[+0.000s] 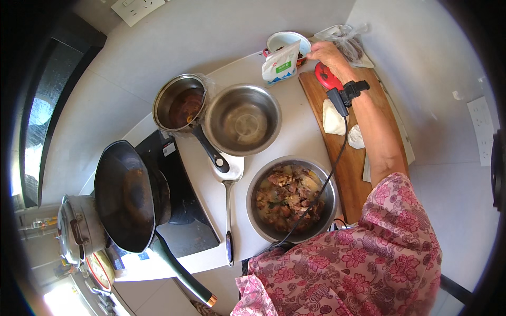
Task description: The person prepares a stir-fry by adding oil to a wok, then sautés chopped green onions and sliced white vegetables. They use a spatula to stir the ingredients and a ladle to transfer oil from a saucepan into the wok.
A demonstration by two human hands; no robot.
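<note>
My right hand [327, 54], with a black device strapped on the wrist, reaches to the back right. Its bent fingers are at the rim of a white enamel bowl [287, 37] with dark bits inside; whether they grip anything is hidden. A white packet [280, 66] bearing writing leans in front of that bowl. Below my hand, a red lid-like object [327, 76] lies on the wooden cutting board [352, 189]. Farther down the board are a folded white cloth or packet [333, 118] and a small white item [356, 137]. My left hand is out of view.
A steel basin of cooked meat pieces [290, 197] stands nearest me, crossed by a black cable [336, 164]. Behind it are a steel bowl [245, 118] and a saucepan [184, 104] with brown liquid. A spatula [228, 205], tilted wok [126, 197] and cooktop [189, 227] lie left.
</note>
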